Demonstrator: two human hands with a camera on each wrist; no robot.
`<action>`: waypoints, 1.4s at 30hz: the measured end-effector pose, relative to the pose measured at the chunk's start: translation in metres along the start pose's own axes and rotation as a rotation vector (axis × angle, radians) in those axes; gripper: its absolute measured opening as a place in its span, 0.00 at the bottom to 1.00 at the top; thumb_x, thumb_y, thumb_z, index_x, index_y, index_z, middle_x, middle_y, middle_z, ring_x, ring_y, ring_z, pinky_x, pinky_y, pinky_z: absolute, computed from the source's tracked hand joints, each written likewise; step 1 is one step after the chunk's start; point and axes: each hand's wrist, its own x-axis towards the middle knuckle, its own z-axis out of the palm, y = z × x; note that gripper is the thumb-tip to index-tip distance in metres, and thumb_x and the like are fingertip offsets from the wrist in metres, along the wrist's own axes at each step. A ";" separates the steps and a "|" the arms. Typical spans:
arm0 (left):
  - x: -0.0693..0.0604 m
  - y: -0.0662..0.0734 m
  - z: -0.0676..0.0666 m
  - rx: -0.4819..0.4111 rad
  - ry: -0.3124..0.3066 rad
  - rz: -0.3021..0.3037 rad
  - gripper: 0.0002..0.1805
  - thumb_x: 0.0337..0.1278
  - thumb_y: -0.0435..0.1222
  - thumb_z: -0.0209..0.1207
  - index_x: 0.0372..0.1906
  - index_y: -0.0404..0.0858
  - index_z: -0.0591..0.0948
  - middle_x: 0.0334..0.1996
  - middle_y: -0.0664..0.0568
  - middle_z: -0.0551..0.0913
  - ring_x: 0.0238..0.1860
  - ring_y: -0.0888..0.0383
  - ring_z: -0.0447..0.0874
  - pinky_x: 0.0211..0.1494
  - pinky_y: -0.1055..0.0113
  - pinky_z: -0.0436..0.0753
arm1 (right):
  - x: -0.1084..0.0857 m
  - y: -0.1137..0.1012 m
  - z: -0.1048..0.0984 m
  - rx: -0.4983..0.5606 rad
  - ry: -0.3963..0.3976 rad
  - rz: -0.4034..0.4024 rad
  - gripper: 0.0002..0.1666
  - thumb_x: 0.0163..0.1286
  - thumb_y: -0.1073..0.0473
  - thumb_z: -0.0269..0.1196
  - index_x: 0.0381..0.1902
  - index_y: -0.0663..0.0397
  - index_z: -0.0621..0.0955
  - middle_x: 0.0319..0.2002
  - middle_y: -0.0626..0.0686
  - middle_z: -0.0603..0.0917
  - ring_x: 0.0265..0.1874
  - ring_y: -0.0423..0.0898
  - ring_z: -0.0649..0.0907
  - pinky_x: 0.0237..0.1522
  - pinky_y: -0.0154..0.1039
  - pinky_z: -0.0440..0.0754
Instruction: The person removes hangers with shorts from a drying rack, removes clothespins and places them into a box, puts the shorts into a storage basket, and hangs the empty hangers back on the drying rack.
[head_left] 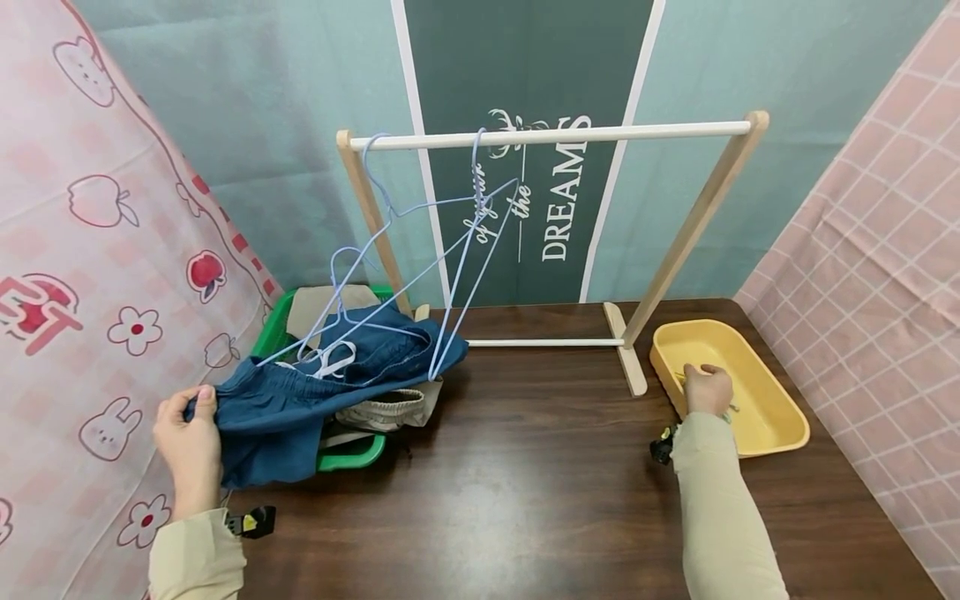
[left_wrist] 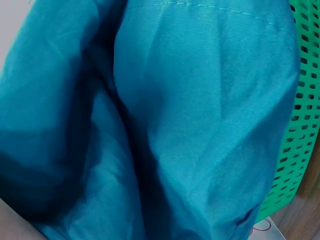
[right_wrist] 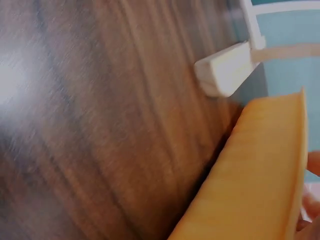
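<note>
My left hand [head_left: 191, 442] pinches the waistband edge of blue shorts [head_left: 277, 425], which have a white drawstring. In the left wrist view, folds of the shorts' fabric [left_wrist: 210, 110] fill most of the frame. The shorts drape over a green basket [head_left: 352, 454] and lighter clothes. Two pale blue hangers hook over the rail [head_left: 600, 133], and a third lies among the clothes. My right hand [head_left: 708, 390] reaches into a yellow basin [head_left: 772, 408], its fingers bent near a small yellowish thing. Whether they hold it is unclear; the right wrist view mostly shows the basin's side [right_wrist: 250, 170].
A wooden clothes rack [head_left: 682, 225] stands at the back of the brown table [head_left: 487, 492]. Beige clothing [head_left: 390, 408] hangs over the basket's edge. Printed cloth walls enclose the left, back and right sides.
</note>
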 end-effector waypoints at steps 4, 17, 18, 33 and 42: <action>0.001 0.000 -0.001 0.005 -0.002 0.001 0.14 0.66 0.41 0.54 0.24 0.61 0.74 0.27 0.73 0.66 0.35 0.76 0.61 0.45 0.79 0.60 | 0.002 -0.015 0.011 0.079 0.165 -0.086 0.24 0.68 0.54 0.54 0.59 0.59 0.75 0.31 0.48 0.76 0.24 0.38 0.73 0.35 0.36 0.72; 0.001 0.002 0.000 -0.044 0.025 0.016 0.19 0.65 0.38 0.56 0.20 0.64 0.73 0.26 0.73 0.67 0.34 0.76 0.64 0.45 0.80 0.61 | -0.048 -0.067 0.080 0.126 0.090 -0.656 0.12 0.64 0.66 0.61 0.43 0.70 0.79 0.30 0.60 0.72 0.32 0.52 0.70 0.38 0.40 0.63; 0.001 0.002 0.000 -0.048 0.026 0.015 0.19 0.65 0.38 0.56 0.20 0.64 0.73 0.26 0.73 0.67 0.34 0.76 0.64 0.45 0.80 0.61 | -0.054 -0.070 0.086 0.124 0.046 -0.685 0.12 0.64 0.66 0.62 0.43 0.70 0.79 0.30 0.62 0.73 0.32 0.54 0.71 0.38 0.40 0.65; 0.002 -0.001 -0.002 -0.128 0.052 0.019 0.23 0.62 0.31 0.57 0.19 0.64 0.75 0.25 0.71 0.69 0.33 0.74 0.66 0.42 0.83 0.63 | -0.173 -0.123 0.171 -0.111 -0.665 -1.229 0.27 0.58 0.56 0.69 0.54 0.63 0.78 0.55 0.60 0.80 0.57 0.56 0.77 0.61 0.49 0.73; 0.005 -0.004 -0.006 -0.259 0.023 0.011 0.21 0.61 0.30 0.58 0.18 0.57 0.79 0.24 0.68 0.73 0.33 0.70 0.68 0.39 0.86 0.65 | -0.211 -0.146 0.195 -0.201 -0.809 -1.244 0.32 0.65 0.53 0.64 0.64 0.60 0.70 0.62 0.63 0.75 0.59 0.56 0.77 0.61 0.48 0.73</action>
